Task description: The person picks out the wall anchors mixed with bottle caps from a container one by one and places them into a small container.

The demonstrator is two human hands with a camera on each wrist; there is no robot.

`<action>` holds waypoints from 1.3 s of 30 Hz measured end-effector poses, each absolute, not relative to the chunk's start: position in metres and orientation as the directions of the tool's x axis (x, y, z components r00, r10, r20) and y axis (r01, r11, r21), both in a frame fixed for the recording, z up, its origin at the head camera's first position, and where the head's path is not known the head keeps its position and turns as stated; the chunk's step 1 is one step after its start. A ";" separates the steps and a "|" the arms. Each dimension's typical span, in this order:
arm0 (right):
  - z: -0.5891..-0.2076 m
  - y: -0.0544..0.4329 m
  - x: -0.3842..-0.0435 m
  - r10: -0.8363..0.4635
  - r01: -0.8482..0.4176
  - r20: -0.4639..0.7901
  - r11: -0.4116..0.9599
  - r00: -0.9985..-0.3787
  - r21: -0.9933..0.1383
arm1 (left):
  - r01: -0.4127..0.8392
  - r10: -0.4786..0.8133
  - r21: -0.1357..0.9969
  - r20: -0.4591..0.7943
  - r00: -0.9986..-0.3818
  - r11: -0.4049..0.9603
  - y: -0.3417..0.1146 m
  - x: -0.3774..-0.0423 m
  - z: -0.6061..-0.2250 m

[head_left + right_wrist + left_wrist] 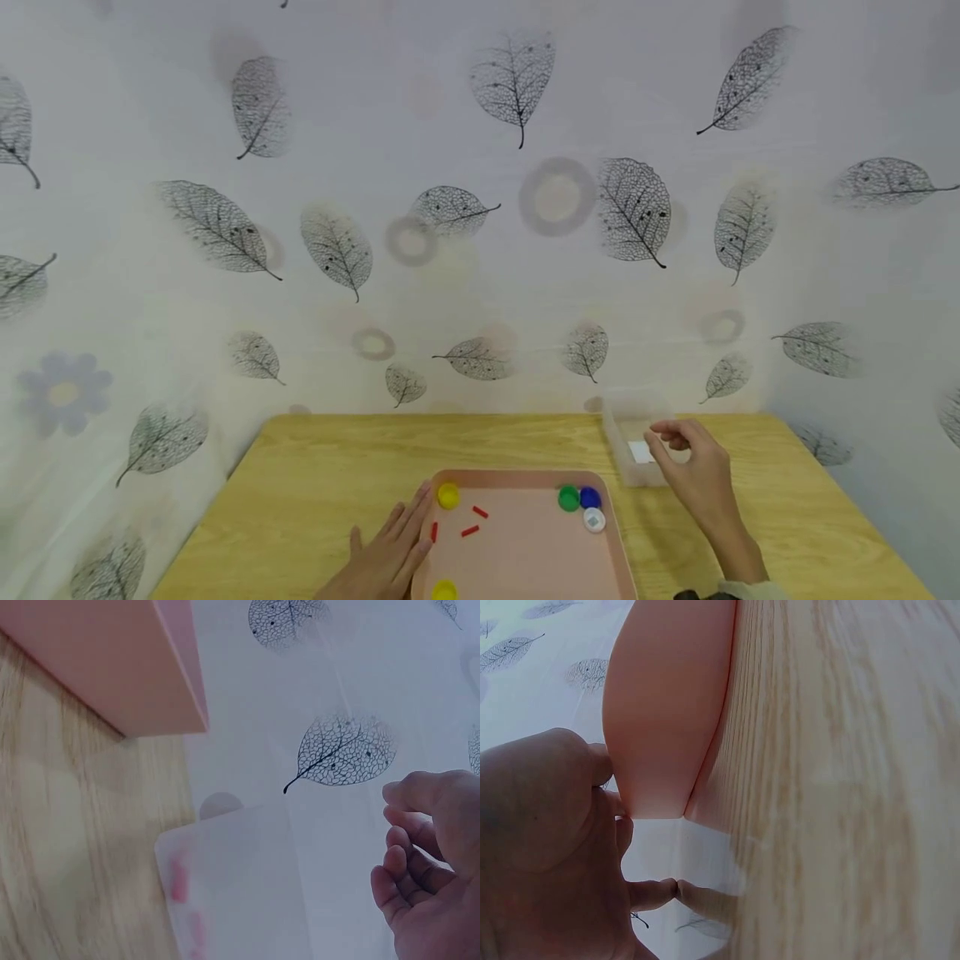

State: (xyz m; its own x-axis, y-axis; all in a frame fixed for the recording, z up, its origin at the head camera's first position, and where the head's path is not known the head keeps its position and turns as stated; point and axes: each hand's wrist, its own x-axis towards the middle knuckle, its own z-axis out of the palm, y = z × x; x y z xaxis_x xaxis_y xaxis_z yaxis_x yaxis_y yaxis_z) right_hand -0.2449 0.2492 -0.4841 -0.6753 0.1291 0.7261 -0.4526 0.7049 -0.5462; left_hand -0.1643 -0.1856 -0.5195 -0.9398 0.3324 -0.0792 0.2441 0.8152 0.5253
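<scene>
My left hand (386, 550) lies against the left side of the pink tray (517, 477), fingers stretched along its rim. In the left wrist view its fingertips meet the outer wall of the tray. Above a translucent plastic box (643, 477) hovers my right hand (697, 467), its fingers loosely curled and thumb near the index finger. The right wrist view shows nothing between those fingertips. Inside the box lies a white piece (641, 452), and reddish shapes (178, 877) show through the wall. Several small red sticks (470, 531) lie on the tray's left part.
A yellow cap (447, 497) sits in the tray's far left corner, another yellow cap (444, 591) at its near left. Green (568, 498), blue (590, 497) and white caps (594, 521) cluster at its far right. The wooden table (337, 450) ends at a leaf-patterned backdrop (480, 292).
</scene>
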 end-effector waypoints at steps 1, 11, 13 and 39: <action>-0.482 0.247 -0.243 0.128 -0.447 0.713 0.699 -0.689 -0.558 | 0.248 0.336 0.527 -0.077 -0.939 0.813 -0.186 -0.165 -0.520; -0.459 0.225 -0.230 0.079 -0.468 0.581 0.512 -0.810 -0.721 | 0.261 0.337 0.524 -0.053 -0.940 0.811 -0.186 -0.166 -0.519; -0.457 0.220 -0.228 0.054 -0.493 0.589 0.489 -0.806 -0.720 | 0.259 0.338 0.524 -0.059 -0.939 0.811 -0.185 -0.166 -0.519; -0.464 0.145 -0.209 -0.245 -0.422 0.373 0.197 -0.895 -0.885 | 0.244 0.340 0.527 -0.091 -0.936 0.814 -0.183 -0.164 -0.515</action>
